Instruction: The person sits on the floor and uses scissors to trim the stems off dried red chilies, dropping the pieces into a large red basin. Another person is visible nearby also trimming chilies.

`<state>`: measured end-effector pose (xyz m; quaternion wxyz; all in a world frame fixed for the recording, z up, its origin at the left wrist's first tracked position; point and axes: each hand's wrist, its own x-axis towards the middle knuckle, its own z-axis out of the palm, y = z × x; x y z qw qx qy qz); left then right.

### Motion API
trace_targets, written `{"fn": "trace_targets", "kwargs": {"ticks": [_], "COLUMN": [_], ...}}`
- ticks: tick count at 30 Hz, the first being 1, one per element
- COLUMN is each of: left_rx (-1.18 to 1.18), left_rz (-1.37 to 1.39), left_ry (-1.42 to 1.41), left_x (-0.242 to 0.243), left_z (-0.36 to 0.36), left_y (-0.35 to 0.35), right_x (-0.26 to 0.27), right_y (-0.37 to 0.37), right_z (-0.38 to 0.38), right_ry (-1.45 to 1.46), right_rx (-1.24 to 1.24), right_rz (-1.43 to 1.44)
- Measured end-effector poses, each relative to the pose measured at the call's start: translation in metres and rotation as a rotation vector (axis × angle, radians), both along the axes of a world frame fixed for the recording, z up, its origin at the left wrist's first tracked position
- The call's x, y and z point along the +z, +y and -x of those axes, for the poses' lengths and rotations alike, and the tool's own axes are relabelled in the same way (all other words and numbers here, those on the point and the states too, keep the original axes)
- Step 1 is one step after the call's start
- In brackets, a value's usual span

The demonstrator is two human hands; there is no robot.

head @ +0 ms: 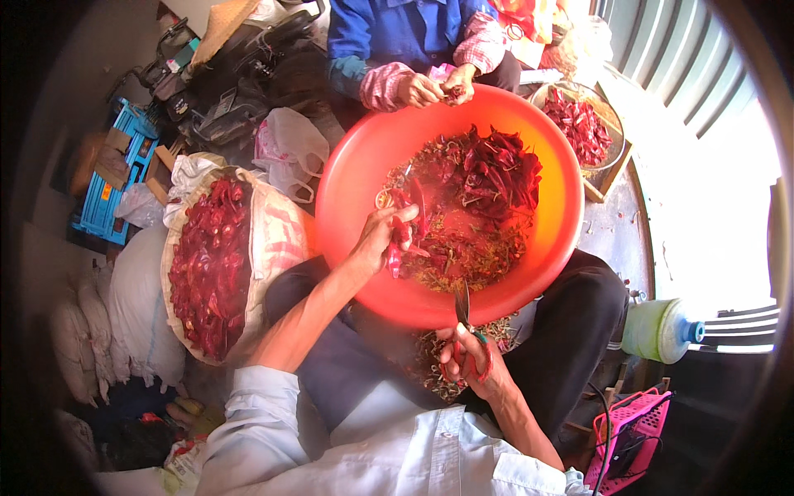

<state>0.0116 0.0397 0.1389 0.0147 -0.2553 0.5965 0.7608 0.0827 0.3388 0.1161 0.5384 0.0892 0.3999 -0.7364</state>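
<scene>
My left hand [386, 234] is over the left part of a large red plastic basin [360, 167], closed around a few dried red chili peppers [394, 257]. Scissors with red-wrapped handles [463, 304] are in my right hand [468, 359]; their blades point up at the basin's near rim. Inside the basin a heap of whole dried chilies [499, 170] lies at the upper right. Seeds, stems and chili scraps [459, 248] cover the basin floor around it. Whether the scissor blades are fully together is hard to tell.
Left of the basin stands a woven sack [211, 266] full of red chilies. Across from me, a co-worker's hands [437, 90] hold chili bits over the far rim. A round sieve of chilies [577, 127], a water jug [660, 332] and a pink basket [633, 434] are at right.
</scene>
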Motion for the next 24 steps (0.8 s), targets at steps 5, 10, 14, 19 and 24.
{"fn": "trace_targets", "kwargs": {"ticks": [5,10,14,19,24], "left_rx": [0.129,0.153,0.150,0.125,0.121], "left_rz": [-0.473,-0.743,-0.839,-0.870,-0.880], "left_ry": [0.166,0.210,0.243,0.299,0.366], "left_x": [-0.009,-0.016,-0.012,-0.007,-0.004], "left_z": [-0.046,-0.088,-0.098,-0.109,-0.113], "left_y": [0.012,0.040,0.057,0.068,0.073], "right_x": [0.001,0.033,0.055,0.062,0.063], "right_y": [0.021,0.014,0.002,-0.011,-0.017], "right_z": [-0.029,-0.049,-0.046,-0.034,-0.030], "right_ry": [-0.021,0.096,0.238,0.308,0.297], "right_rx": [0.010,0.101,0.165,0.145,0.134], "right_rz": [-0.090,-0.121,-0.132,-0.132,-0.105]}}
